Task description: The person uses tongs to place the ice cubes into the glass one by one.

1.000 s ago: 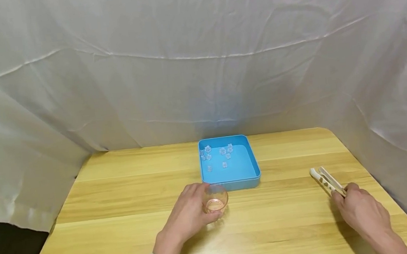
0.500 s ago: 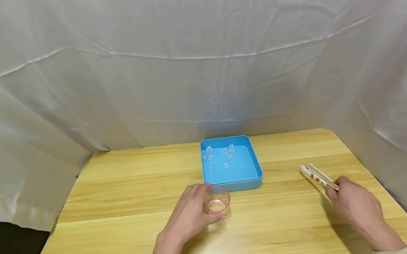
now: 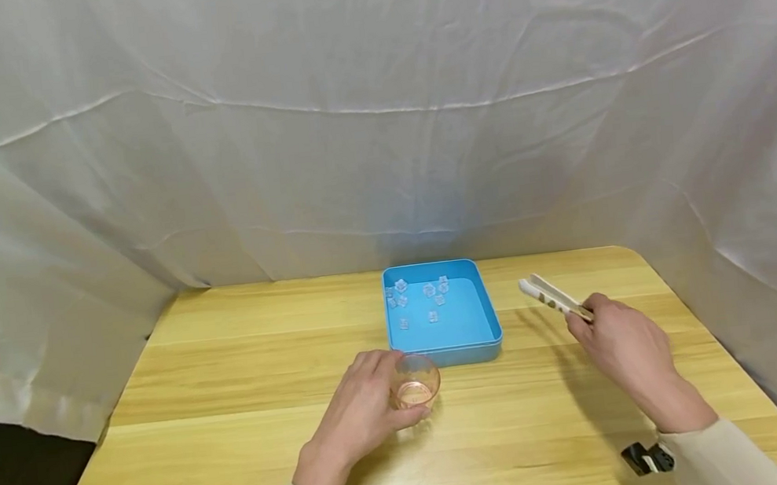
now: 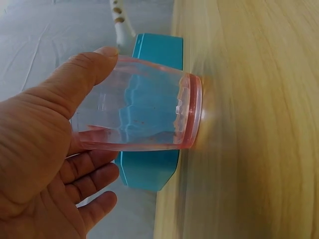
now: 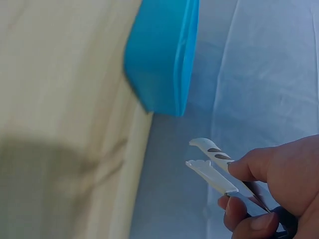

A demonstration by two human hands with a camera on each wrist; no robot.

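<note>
My left hand (image 3: pixel 358 410) holds a clear, pink-tinted cup (image 3: pixel 415 382) upright on the table, thumb on the near side and fingers round the far side. In the left wrist view the thumb lies along the upper part of the cup (image 4: pixel 149 107). My right hand (image 3: pixel 625 344) grips a pair of white tongs (image 3: pixel 552 298) with dark oval holes, raised over the table, tips apart and nothing between them. Just beyond the cup stands a shallow blue tray (image 3: pixel 469 329). Several small clear ice-like pieces (image 3: pixel 429 290) lie inside it, mostly towards the back and left.
The wooden table (image 3: pixel 236 416) reaches back to a hanging grey-white cloth (image 3: pixel 323 162), which also closes off both sides. A black strap piece (image 3: pixel 647 459) sits at the right wrist, and a dark area (image 3: pixel 15 479) shows past the table's left edge.
My right hand has carried the tongs up, left and away from me, off the table's right side towards the blue tray. The left hand and cup stay in place.
</note>
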